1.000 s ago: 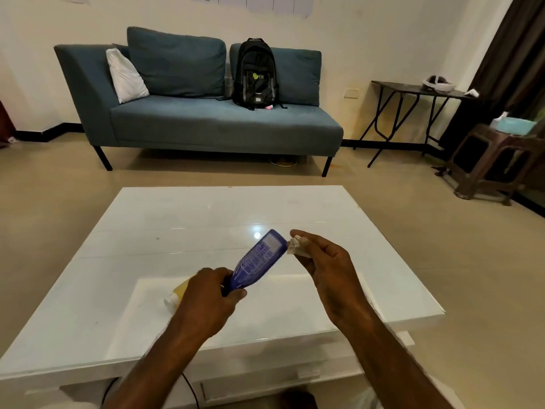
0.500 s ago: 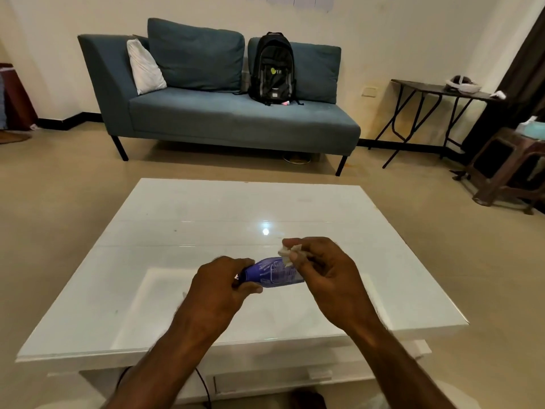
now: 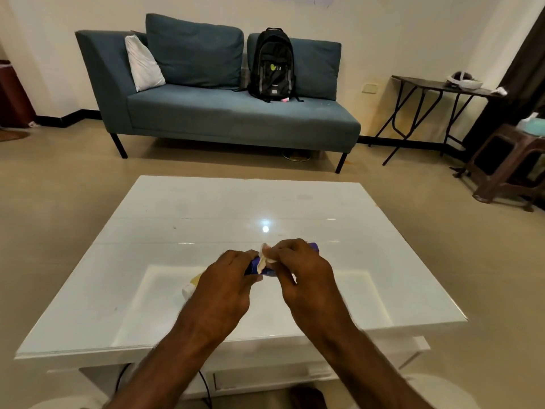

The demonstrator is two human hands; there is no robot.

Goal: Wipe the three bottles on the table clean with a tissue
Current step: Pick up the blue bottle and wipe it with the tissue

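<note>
A blue bottle (image 3: 253, 266) lies nearly level between my hands above the white glass table (image 3: 206, 208). My left hand (image 3: 224, 286) grips its near end. My right hand (image 3: 303, 273) wraps over the far part of the bottle and presses a white tissue (image 3: 265, 256) against it; only the blue tip shows past my fingers. A pale yellow and white bottle (image 3: 190, 286) lies on the table, mostly hidden behind my left hand. A third bottle is not in view.
A blue sofa (image 3: 224, 113) with a black backpack (image 3: 272, 64) stands beyond the table. A dark folding table (image 3: 439, 87) and a brown stool (image 3: 507, 160) are at the right. A black cable (image 3: 121, 379) hangs under the table's near edge.
The blue bottle has tipped from a raised slant to nearly level. My right hand with the tissue has closed over it and slid toward my left hand.
</note>
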